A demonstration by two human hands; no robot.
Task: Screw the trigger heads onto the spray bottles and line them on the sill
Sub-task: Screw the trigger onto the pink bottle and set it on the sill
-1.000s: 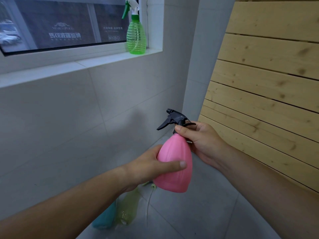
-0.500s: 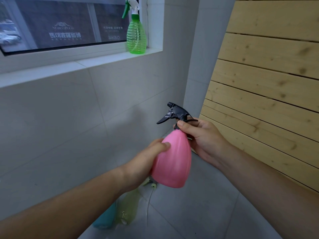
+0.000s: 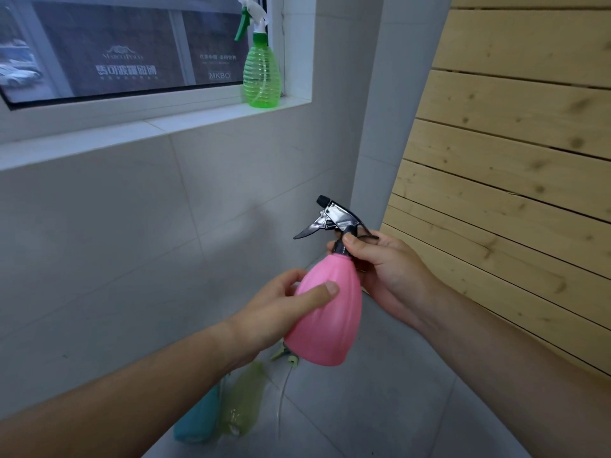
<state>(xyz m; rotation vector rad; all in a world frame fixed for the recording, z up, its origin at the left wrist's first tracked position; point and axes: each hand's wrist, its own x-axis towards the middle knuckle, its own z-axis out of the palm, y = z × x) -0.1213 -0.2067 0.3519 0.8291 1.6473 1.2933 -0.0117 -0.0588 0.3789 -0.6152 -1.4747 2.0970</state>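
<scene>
I hold a pink spray bottle (image 3: 325, 320) upright in mid-air below the window. My left hand (image 3: 281, 305) wraps its body from the left, thumb across the front. My right hand (image 3: 386, 269) pinches the black collar of the black trigger head (image 3: 334, 218) that sits on the bottle's neck, nozzle pointing left. A green spray bottle (image 3: 261, 77) with a white and green trigger head stands at the right end of the white window sill (image 3: 148, 127).
On the grey floor below lie a yellow-green bottle (image 3: 243, 404), a teal bottle (image 3: 198, 421) and a loose green trigger head with its tube (image 3: 287, 358). A wooden slat panel (image 3: 512, 160) leans on the right. A tiled wall is on the left.
The pink bottle has risen slightly, and the trigger head stands a little taller over its neck. My left thumb went behind the body, then came back across the front. My right hand stays at the collar.
</scene>
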